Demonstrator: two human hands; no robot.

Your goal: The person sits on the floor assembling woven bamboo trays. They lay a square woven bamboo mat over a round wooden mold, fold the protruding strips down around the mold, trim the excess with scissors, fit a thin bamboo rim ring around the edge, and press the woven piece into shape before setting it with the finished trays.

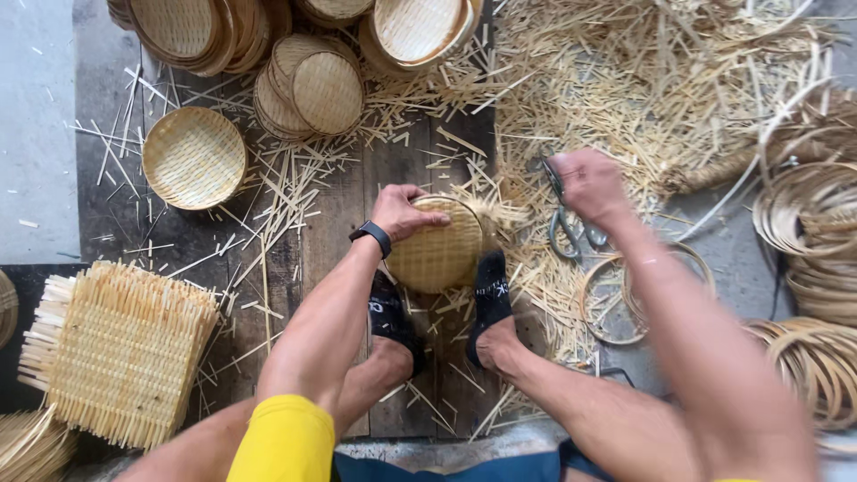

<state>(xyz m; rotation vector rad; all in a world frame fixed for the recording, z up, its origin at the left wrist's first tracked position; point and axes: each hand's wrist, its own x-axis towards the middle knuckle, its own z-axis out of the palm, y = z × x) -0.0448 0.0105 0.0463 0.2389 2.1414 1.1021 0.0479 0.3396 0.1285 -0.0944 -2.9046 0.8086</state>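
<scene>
At the centre of the frame the left hand (406, 212) presses down on a round woven basket (437, 245) propped between the person's socked feet (491, 290), fingers spread over its rim. The right hand (585, 183) is clenched around grey scissors (564, 219), though blur hides the exact grip. The basket's edge looks mostly trimmed. Finished baskets (195, 158) lie upper left, untrimmed woven squares (120, 353) lower left, bamboo hoops (808, 214) right; cuttings (643, 80) litter everything.
</scene>
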